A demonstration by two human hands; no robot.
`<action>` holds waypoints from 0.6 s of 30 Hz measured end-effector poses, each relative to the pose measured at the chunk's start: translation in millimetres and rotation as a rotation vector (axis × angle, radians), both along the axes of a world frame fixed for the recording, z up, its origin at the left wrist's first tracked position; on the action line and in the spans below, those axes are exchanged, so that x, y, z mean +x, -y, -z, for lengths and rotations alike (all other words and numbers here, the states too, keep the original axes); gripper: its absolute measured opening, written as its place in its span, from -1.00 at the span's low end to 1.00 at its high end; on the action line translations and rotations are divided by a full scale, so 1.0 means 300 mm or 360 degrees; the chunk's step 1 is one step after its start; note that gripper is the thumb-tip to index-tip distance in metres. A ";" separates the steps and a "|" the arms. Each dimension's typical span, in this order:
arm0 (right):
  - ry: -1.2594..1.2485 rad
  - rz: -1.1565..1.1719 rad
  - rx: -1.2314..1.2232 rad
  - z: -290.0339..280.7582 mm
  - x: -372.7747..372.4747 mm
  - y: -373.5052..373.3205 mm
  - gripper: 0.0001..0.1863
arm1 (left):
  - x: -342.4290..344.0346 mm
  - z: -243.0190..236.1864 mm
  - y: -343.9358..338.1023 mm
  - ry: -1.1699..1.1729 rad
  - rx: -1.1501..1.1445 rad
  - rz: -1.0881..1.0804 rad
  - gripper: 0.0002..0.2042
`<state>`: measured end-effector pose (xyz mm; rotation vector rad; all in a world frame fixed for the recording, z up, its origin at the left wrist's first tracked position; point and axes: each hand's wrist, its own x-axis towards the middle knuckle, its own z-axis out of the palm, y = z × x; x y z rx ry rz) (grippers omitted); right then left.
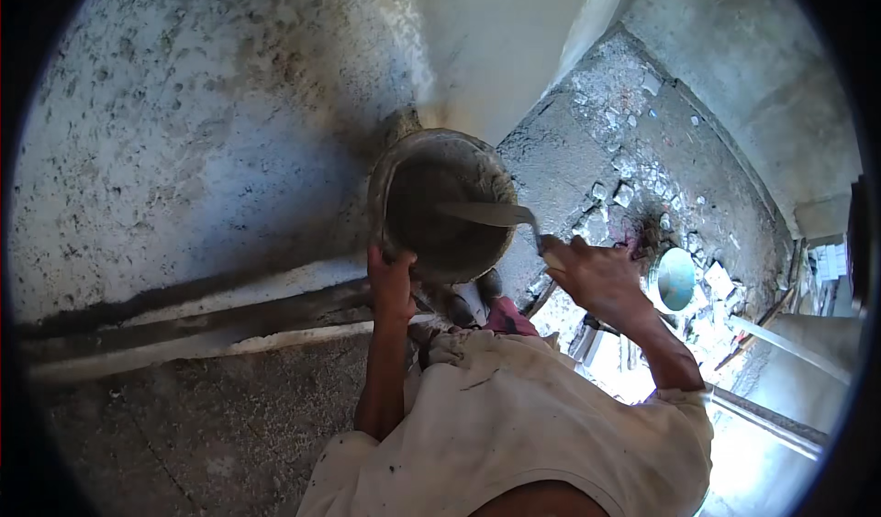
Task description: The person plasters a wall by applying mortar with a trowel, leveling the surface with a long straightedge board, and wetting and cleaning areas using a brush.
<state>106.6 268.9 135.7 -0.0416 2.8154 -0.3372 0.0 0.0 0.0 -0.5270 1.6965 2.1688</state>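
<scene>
In front of me a round, mortar-crusted bucket (pixel 500 179) is tipped so that its mouth shows, with grey wet mortar (pixel 427 182) inside. My left hand (pixel 392 283) grips its near left rim, the thumb over the edge. With my right hand (pixel 592 274) I hold a trowel (pixel 486 213) by its handle, fingers wrapped round it. The trowel's blade reaches over the right rim into the bucket, above or touching the mortar; I cannot tell which.
A rough, speckled wall (pixel 184 132) rises at the left, meeting a smoother plastered part (pixel 486 40). Broken rubble (pixel 624 194) litters the floor at right, beside a second bucket (pixel 676 280) with a pale inside. A long ledge (pixel 275 338) runs along the left, and a bar (pixel 794 349) crosses at right.
</scene>
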 end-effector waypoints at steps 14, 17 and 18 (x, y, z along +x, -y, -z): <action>-0.0099 -0.0219 0.0197 0.209 -0.161 0.065 -0.47 | -0.043 -0.019 -0.061 -0.0537 -0.0087 0.0057 -0.46; -0.0274 -0.0044 0.0220 0.184 -0.218 0.075 -0.46 | -0.037 -0.025 -0.063 -0.0639 -0.0080 0.0068 -0.46; -0.0314 -0.0021 0.0313 0.226 -0.242 0.066 -0.47 | -0.028 -0.037 -0.073 -0.0649 -0.0084 0.0082 -0.46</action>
